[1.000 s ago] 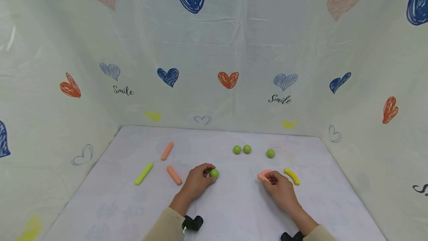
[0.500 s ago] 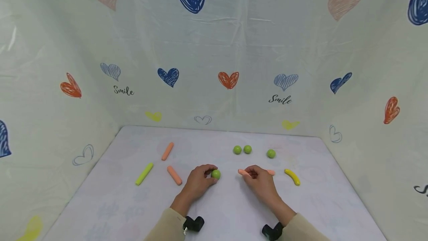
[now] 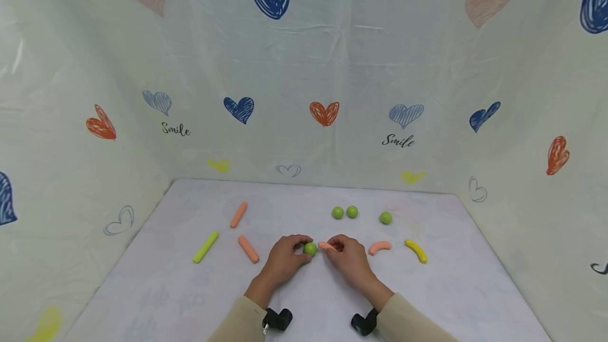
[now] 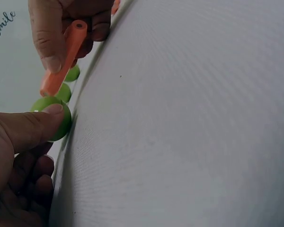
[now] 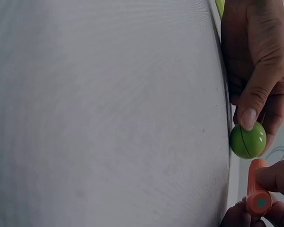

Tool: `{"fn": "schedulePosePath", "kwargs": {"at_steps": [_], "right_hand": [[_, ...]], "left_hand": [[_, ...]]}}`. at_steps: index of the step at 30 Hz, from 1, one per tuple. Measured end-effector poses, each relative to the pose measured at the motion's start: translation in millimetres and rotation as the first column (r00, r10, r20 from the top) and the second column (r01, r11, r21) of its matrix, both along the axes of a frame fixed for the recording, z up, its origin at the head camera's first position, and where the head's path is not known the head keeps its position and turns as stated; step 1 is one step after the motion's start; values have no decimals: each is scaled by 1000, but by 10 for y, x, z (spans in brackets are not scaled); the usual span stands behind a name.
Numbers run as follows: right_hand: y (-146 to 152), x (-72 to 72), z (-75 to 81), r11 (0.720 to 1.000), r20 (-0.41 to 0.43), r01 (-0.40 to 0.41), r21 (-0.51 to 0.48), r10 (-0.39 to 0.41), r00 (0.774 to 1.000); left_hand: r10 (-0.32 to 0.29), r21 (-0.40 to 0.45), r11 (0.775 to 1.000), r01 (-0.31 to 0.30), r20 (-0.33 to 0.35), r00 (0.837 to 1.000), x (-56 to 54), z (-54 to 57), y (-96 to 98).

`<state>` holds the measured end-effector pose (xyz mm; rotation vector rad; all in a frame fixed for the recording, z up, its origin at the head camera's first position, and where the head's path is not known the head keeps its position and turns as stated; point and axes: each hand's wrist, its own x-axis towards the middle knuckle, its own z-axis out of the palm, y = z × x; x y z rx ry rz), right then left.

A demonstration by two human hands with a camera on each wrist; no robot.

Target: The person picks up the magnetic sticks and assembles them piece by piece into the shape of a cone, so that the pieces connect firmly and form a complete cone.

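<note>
Near the middle of the table, my left hand (image 3: 282, 260) pinches a green ball (image 3: 310, 248) between thumb and fingers; a thin seam runs round the ball (image 5: 247, 142). Just right of it, my right hand (image 3: 353, 263) pinches a short orange rod (image 3: 325, 245). One tip of the rod (image 4: 72, 53) points at the ball, right at its surface in the left wrist view. The rod's other end carries a small round spot at its centre. A curved orange piece (image 3: 379, 247) lies right of my right hand.
Two orange rods (image 3: 239, 215) (image 3: 248, 249) and a yellow-green rod (image 3: 206, 247) lie to the left. Several green balls (image 3: 338, 212) sit toward the back, and a curved yellow piece (image 3: 416, 251) lies at the right. A heart-printed sheet (image 3: 294, 67) hangs behind the white table (image 3: 157, 278).
My right hand has moved left with the orange rod, up to the green ball, uncovering the curved orange piece. My left hand, still gripping the ball, has shifted slightly right.
</note>
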<state>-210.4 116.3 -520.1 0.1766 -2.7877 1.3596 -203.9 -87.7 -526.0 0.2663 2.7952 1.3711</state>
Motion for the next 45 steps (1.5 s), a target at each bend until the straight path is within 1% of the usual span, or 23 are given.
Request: {"fn": "schedulePosePath", "kwargs": {"at_steps": [11,18,23,26,30,34,35,39,42,45], "right_hand": [[-20,-18,-31,1000,15,-7,29,7,1000],[6,-2,-44,1000,21,-12,12,12,1000],[24,8,-39,1000,18,-19,-13,19,1000],[31,19,-26,999,29,-27,-19,28,999],[38,37,-10,999,53,-41,-25,43,998],[48,57,1,998,79,-59,-34,62,995],[50,64,3,997,86,-65,-38,68,994],[60,86,-7,992,114,-102,-69,109,987],[68,108,-17,989,136,-122,-82,133,982],[72,143,-13,988,136,-138,-65,146,980]], "left_hand": [[-20,-4,1000,20,-20,1000,12,18,10],[12,-31,999,-12,7,1000,-2,1,40],[30,-32,999,-29,17,999,-9,0,49],[35,-25,999,-34,25,999,-10,5,47],[27,-22,999,-27,17,999,-6,12,34],[16,-31,999,-16,-12,1000,-6,6,26],[12,-36,999,-13,-22,1000,-8,3,24],[12,-43,999,-14,-28,1000,-18,-8,26],[25,-23,999,-25,-9,1000,-18,-5,33],[44,-1,999,-44,12,999,-18,-3,43]]}}
